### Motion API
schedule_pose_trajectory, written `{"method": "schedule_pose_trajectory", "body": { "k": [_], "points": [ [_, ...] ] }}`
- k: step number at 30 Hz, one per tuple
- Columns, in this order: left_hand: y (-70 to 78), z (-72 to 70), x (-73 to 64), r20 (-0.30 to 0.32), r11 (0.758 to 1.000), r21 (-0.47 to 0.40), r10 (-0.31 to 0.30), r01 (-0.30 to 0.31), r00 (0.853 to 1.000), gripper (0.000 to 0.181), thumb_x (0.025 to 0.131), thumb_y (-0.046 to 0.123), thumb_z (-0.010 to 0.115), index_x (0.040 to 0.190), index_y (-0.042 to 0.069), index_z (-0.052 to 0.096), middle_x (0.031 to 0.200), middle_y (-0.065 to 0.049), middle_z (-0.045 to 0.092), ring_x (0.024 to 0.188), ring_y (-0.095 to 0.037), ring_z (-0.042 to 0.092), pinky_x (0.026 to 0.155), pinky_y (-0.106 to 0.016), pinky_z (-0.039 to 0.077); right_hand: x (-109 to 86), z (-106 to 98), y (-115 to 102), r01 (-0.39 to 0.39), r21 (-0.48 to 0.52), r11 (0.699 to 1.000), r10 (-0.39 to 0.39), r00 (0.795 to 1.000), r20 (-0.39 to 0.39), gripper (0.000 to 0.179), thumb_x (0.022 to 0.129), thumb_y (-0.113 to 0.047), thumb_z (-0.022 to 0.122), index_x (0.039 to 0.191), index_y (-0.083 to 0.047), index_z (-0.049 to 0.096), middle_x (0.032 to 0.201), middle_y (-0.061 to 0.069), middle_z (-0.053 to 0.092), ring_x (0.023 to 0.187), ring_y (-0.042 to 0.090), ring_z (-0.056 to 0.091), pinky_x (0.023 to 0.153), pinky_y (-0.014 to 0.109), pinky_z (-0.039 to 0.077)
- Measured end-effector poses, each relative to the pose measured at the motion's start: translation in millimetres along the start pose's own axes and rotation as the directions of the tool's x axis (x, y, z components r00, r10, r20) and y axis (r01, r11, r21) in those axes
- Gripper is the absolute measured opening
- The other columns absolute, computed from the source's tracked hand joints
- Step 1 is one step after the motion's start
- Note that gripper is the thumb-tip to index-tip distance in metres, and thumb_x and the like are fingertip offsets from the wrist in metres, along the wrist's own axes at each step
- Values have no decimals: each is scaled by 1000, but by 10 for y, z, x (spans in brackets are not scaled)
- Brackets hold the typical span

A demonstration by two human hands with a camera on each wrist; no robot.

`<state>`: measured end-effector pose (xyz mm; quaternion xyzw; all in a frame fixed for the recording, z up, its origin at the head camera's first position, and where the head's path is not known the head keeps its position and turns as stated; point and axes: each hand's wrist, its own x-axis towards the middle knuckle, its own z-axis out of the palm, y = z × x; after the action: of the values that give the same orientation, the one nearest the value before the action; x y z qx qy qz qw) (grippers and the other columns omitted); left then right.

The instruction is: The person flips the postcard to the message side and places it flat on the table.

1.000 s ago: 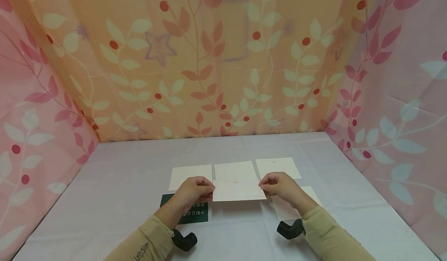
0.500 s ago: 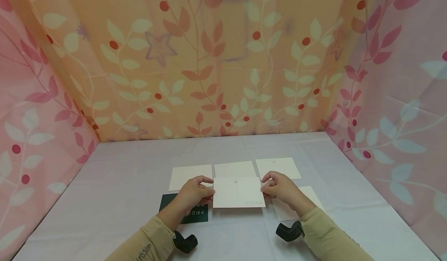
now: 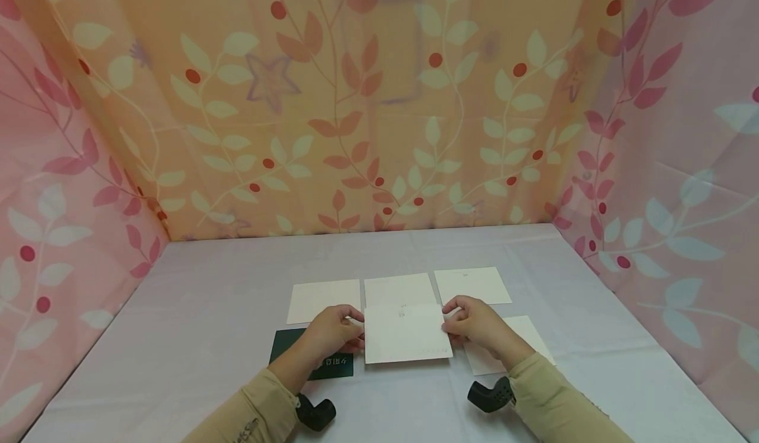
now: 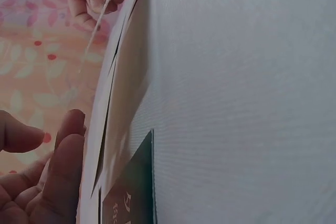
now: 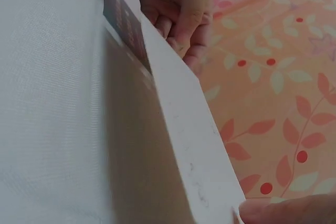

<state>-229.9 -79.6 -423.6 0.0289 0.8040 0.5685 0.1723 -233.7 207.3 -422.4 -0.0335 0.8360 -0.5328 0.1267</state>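
A white card [image 3: 409, 337] with faint small print is held above the table between both hands, its far edge overlapping a card behind it. My right hand [image 3: 479, 327] pinches its right edge; in the left wrist view, the right fingers lie on both sides of the card. Beside the left edge is my left hand [image 3: 332, 329]. Its thumb and fingers [image 4: 65, 166] stand apart in the left wrist view, with no grip on the card visible. A dark green card [image 3: 337, 366] with pale characters lies partly under the left hand and wrist.
Behind the held card lie a left white card [image 3: 323, 301], a middle white card [image 3: 397, 289] and a right white card [image 3: 474, 283] in a row. Another white card [image 3: 483, 357] lies beneath the right hand. Patterned curtains [image 3: 356, 133] enclose the white-covered table [image 3: 178, 337].
The held card has come down and nearer, and its face has tilted so that more of it shows. The left thumb and index finger have spread from their earlier pinch.
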Motion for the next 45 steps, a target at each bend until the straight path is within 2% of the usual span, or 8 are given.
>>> {"method": "schedule_pose_trajectory", "body": {
  "k": [5,10,19,28,39,45],
  "points": [
    [-11,16,-18,21,1000,23,-22,22,1000,18,88,12,57,101,1,61,78,-8,65,69,-18,65,65,-31,55,-18,3,10,-22,-7,1000,22,1000,-1,25,77,-3,68,98,2,53,70,7,63,63,18,61,60,32,54],
    [-14,18,-18,14,999,38,-29,28,999,19,88,13,59,100,0,64,78,-8,65,70,-17,64,67,-31,55,-31,-19,22,-17,37,999,15,998,54,23,79,-4,66,95,5,53,72,8,64,64,18,61,61,33,54],
    [-36,32,-18,41,999,18,-43,42,998,30,88,13,58,114,-1,59,82,-9,65,71,-18,66,67,-31,55,-30,-44,68,-37,55,998,32,995,93,19,82,-7,65,92,5,55,73,8,64,63,17,61,61,32,54],
    [-48,36,-37,68,999,37,-43,40,997,27,89,15,57,110,-3,60,83,-9,65,73,-18,66,67,-31,55,-32,-55,91,-71,24,997,68,991,120,18,82,-9,66,91,5,60,75,8,65,65,16,61,62,31,54],
    [-63,39,-41,91,996,13,-85,84,992,26,89,15,57,107,-2,62,81,-9,65,72,-18,66,65,-29,55,-37,-60,91,-84,-11,996,84,989,123,17,81,-10,67,90,4,64,74,7,65,64,15,61,60,30,54],
    [-48,29,-58,119,994,-31,-99,103,988,25,89,17,57,102,-3,62,82,-10,65,72,-19,66,66,-30,55,-45,-62,92,-87,-11,996,88,988,129,18,81,-10,67,91,4,64,74,7,65,64,15,61,61,30,54]
  ]
}}
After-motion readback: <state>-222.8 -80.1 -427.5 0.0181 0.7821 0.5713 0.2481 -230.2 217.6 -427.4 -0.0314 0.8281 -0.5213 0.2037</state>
